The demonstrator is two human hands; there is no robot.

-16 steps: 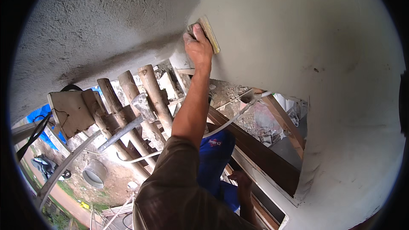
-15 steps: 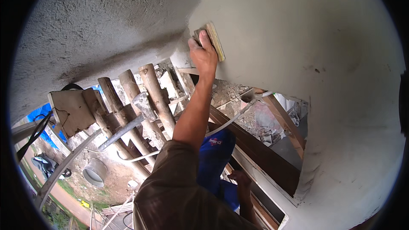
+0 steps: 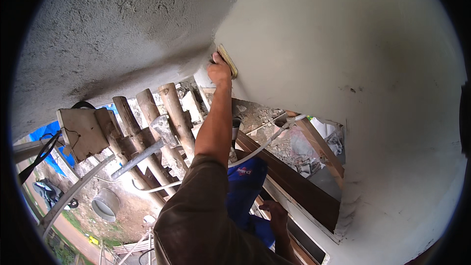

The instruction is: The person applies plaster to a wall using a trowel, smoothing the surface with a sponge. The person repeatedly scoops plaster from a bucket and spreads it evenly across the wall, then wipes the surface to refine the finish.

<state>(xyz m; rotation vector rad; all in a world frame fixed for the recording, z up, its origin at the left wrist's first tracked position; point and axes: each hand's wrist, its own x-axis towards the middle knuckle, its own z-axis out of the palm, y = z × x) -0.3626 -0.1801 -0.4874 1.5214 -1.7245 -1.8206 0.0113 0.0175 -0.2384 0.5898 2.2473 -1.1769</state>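
My left hand (image 3: 220,70) is closed on a plastering float (image 3: 227,61), a small block with a yellowish face pad. The float is seen nearly edge-on, its pad toward the smooth pale wall (image 3: 304,44), close to the corner with the rough grey plaster surface (image 3: 122,24). My left arm is stretched far out, its brown sleeve filling the lower middle. Low beside my blue trousers (image 3: 245,176) is my right hand (image 3: 277,214), fingers loosely bent and apart, nothing visible in them; part of it is in shadow.
Wooden poles (image 3: 177,113) stand left of my arm, with a hatchet-like tool (image 3: 164,130) and a board (image 3: 81,132) near them. A pale hose (image 3: 260,146) crosses the opening beside a brown beam (image 3: 294,181). Far below are a bucket (image 3: 105,205) and rubble.
My left hand and the float have moved left and down along the wall toward the corner. The float now shows more edge-on. My right hand stays low by the trousers.
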